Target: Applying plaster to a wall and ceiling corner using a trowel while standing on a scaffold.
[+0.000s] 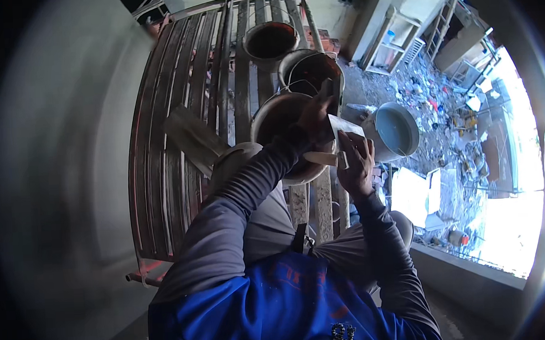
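Over the nearest bucket (260,129), my left hand (311,118) is closed around a dark, narrow piece whose end sticks up past the fingers; its kind I cannot make out. Just right of it, my right hand (357,163) grips a plastering trowel (345,125) by its pale metal blade. The trowel's light wooden handle points left, across the bucket's rim. Blade and left hand are close together; whether they touch is hidden. My left forearm covers part of the bucket, and its inside looks dark.
Two more buckets, a middle one (309,58) and a far one (271,39), stand on the slatted platform (180,71). A loose board (192,137) lies by my left knee. Below right are a large drum (398,130) and scattered rubble (424,87). A plastered wall (59,167) rises at left.
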